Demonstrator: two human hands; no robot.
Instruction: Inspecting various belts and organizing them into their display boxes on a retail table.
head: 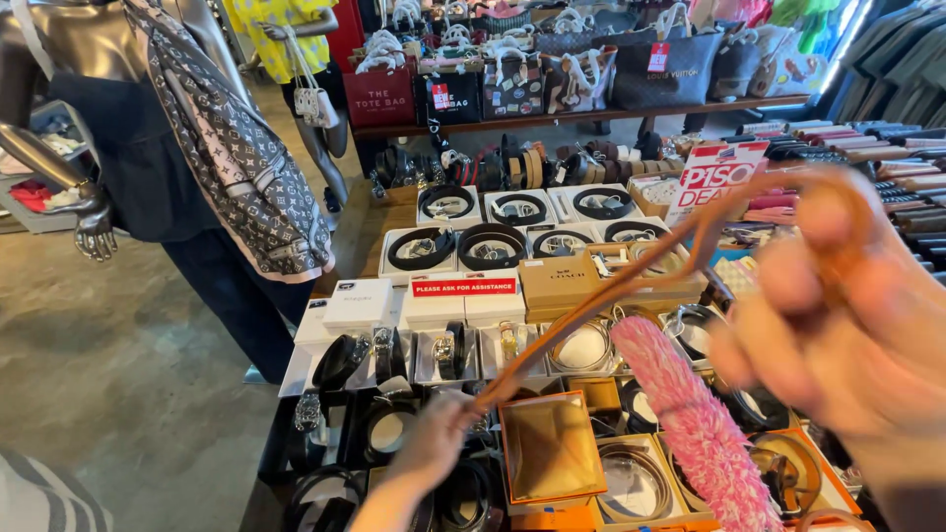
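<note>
Left hand [439, 433]: extended low, fingers pinching orange belt [631, 286] end. Right hand [847, 325]: raised close, blurred, gripping belt's other end.

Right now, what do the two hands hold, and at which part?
A long thin orange-brown strap: the left hand pinches its lower end, and the blurred right hand grips its upper looped end. The pink fluffy duster shows no clear holder.

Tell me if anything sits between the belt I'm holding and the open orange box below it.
The belt stretches between the left hand and the blurred right hand, above the display. The pink duster hangs just right of the open orange box, not over it. Nothing visible lies between belt and box.
</note>
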